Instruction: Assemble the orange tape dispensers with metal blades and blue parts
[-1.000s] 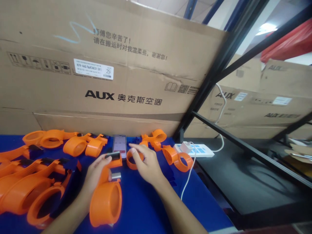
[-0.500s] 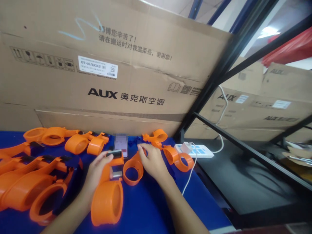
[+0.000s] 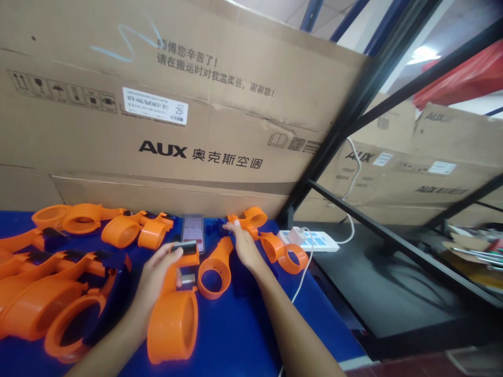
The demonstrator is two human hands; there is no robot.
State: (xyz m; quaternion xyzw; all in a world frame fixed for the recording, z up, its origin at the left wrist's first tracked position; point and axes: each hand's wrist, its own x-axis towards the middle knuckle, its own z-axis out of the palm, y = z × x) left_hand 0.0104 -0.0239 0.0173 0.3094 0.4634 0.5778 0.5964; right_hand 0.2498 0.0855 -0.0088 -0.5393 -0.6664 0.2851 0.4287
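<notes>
My left hand (image 3: 155, 275) is wrapped round the handle of an orange tape dispenser (image 3: 173, 327), whose wide ring hangs towards me. A black piece with a metal edge tops its head, and another metal piece shows below. My right hand (image 3: 247, 248) is seen edge-on with its fingers stretched away from me, near small dark blue parts (image 3: 214, 227); whether it touches them I cannot tell. Just left of that hand, another orange tape dispenser (image 3: 202, 290) lies on the blue table (image 3: 223, 335) with its ring facing up.
Several orange dispensers (image 3: 43, 309) crowd the left side, and more orange rings (image 3: 293, 259) lie at the right. A phone (image 3: 193, 234) rests at the back before a large carton (image 3: 220, 120). A white power strip (image 3: 320, 242) with a cable sits beside a black rack post (image 3: 314, 162).
My right hand has moved slightly away from me, off the dispenser lying on the table, and its fingers have straightened. My left hand keeps its hold. The view has shifted slightly.
</notes>
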